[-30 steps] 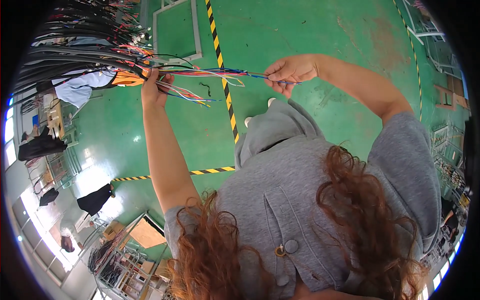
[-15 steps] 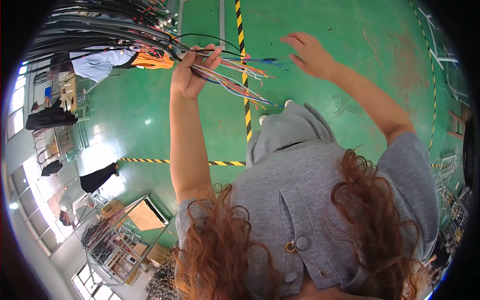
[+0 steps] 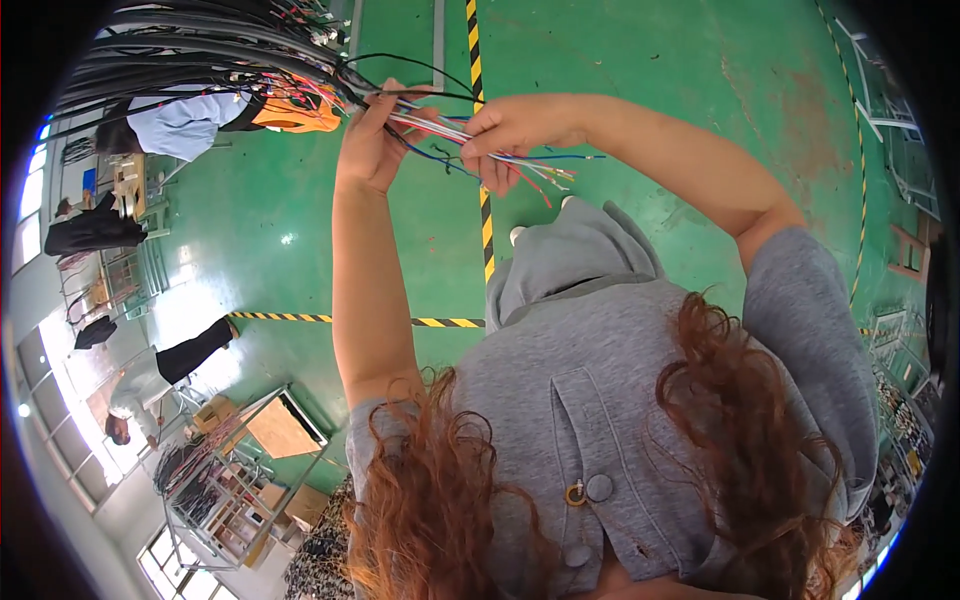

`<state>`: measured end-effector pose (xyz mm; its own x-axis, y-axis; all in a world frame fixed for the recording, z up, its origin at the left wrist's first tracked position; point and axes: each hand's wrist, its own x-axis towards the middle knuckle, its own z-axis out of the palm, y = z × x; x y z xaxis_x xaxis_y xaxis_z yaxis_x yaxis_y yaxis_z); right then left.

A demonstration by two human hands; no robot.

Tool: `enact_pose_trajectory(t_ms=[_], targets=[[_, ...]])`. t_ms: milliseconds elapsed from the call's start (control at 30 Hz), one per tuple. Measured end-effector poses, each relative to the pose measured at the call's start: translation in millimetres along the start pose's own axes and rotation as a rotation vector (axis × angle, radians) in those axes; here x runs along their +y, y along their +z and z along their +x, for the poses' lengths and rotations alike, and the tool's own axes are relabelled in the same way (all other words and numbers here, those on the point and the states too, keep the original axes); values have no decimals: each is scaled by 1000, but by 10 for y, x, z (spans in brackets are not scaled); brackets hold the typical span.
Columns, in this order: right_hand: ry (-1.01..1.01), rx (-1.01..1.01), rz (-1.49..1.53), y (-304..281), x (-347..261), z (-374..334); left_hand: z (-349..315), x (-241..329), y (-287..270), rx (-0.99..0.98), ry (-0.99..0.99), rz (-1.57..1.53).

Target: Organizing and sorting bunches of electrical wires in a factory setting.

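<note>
A thick run of black cables comes in from the upper left and ends in a fan of thin wires, white, red, blue and other colours. My left hand is closed around the wires where they leave the black sheathing. Farther along, my right hand has its fingers wrapped round the same wires, to the right of the left hand. Loose tips in red, yellow and blue stick out past the right hand. A black wire arcs above both hands.
Green floor lies below, crossed by yellow-black striped tape. A person in light blue and an orange item show behind the cables. At lower left stand a metal-framed rack and another person.
My right hand has come left from open air and closed on the wires. The wires have gathered from a spread fan into a tighter bunch. My left hand keeps its hold.
</note>
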<state>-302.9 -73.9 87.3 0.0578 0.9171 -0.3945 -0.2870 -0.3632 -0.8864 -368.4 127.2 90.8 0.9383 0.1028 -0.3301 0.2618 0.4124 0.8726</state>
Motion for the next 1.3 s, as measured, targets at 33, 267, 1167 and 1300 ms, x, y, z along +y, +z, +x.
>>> enact_pose_trajectory(t_ms=[33,267,1167,1300], targets=[[18,-41,51,-2,22,-37,-5,-17,26,61,11,56],[14,-117,234,-13,221,-287,53,-5,-108,95,-22,173],[-188,-20,-8,-5,819,378,343,-68,130,198,-172,-413],[-19,-125,252,-119,857,67,421,-159,-225,284,-140,-386]])
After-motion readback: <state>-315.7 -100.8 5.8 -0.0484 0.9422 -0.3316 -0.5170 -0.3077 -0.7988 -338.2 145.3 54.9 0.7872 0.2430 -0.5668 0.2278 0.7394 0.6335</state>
